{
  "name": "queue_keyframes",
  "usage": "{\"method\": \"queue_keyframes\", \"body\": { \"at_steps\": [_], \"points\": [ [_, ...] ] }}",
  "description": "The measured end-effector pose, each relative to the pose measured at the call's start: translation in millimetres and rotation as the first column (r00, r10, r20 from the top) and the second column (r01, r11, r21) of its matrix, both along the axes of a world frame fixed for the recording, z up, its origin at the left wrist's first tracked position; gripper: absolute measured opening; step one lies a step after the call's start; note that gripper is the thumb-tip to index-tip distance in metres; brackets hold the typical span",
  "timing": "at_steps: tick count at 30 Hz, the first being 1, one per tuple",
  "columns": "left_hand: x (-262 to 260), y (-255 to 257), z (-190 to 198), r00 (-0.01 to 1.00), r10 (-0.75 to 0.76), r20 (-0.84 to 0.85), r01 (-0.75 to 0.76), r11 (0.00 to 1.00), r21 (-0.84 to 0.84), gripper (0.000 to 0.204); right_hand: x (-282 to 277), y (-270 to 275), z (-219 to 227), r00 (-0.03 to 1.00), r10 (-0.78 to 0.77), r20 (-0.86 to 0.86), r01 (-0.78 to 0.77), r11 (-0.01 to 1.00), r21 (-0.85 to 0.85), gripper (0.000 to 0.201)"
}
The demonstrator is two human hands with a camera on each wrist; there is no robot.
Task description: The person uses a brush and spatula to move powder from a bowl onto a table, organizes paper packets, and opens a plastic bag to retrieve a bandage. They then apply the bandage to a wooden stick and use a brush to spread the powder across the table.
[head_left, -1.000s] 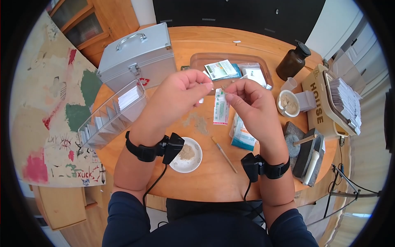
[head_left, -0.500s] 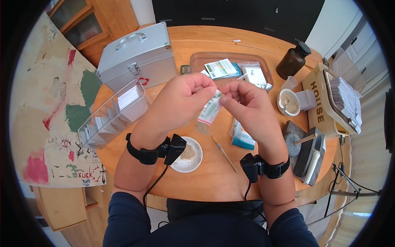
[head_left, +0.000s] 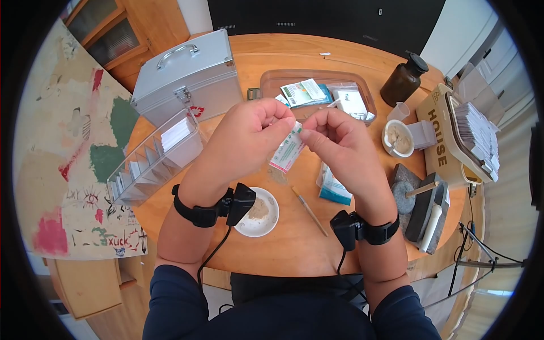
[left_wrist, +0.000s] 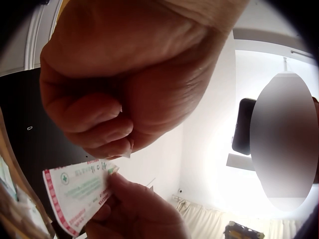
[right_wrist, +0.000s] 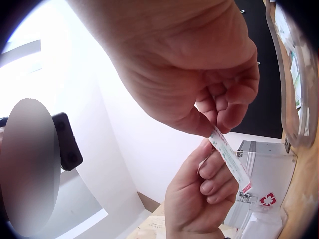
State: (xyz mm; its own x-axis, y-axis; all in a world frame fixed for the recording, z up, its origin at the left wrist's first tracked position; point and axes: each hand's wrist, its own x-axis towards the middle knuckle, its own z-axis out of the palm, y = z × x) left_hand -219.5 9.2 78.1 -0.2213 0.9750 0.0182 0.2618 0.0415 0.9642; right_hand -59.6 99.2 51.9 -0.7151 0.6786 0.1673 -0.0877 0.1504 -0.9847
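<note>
A small white paper packet [head_left: 288,148] with green print and a red edge hangs tilted between the two hands, above the table. The left hand [head_left: 255,131] pinches its upper edge with thumb and curled fingers. Close beside it, the right hand [head_left: 335,141] pinches the upper right corner between thumb and forefinger. In the left wrist view the packet [left_wrist: 77,191] shows its printed face below the left fist [left_wrist: 124,84]. The right wrist view shows the packet [right_wrist: 232,162] nearly edge-on under the right hand [right_wrist: 199,79].
A white dish [head_left: 258,212] of powder, a thin brush [head_left: 309,211] and a blue-white packet [head_left: 334,188] lie nearer. Behind are a brown tray [head_left: 272,79], silver case [head_left: 181,73] and dark bottle [head_left: 403,80]. A bowl [head_left: 398,140] and grey stone block [head_left: 422,218] stand right.
The packet has moved left and tilted from upright, its lower end swinging left. The left hand has come close to the right and grips the packet's top edge.
</note>
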Motion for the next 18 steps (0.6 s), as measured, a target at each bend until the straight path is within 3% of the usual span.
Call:
{"method": "queue_keyframes", "body": {
  "at_steps": [11,13,18],
  "points": [
    [-2,1,-5,0.999,-0.005,0.053,0.006,1.0,-0.026,0.011,1,2,-2,0.998,0.027,-0.048,-0.032,0.993,-0.115,0.009],
    [-4,2,-8,0.999,0.03,-0.044,-0.029,1.0,0.013,0.011,3,3,-3,0.999,0.041,0.034,-0.037,0.993,-0.111,0.01],
    [-16,5,-2,0.986,0.135,-0.095,-0.133,0.991,0.027,0.013,21,3,-1,0.997,-0.059,0.046,0.065,0.988,-0.138,0.011]
  ]
}}
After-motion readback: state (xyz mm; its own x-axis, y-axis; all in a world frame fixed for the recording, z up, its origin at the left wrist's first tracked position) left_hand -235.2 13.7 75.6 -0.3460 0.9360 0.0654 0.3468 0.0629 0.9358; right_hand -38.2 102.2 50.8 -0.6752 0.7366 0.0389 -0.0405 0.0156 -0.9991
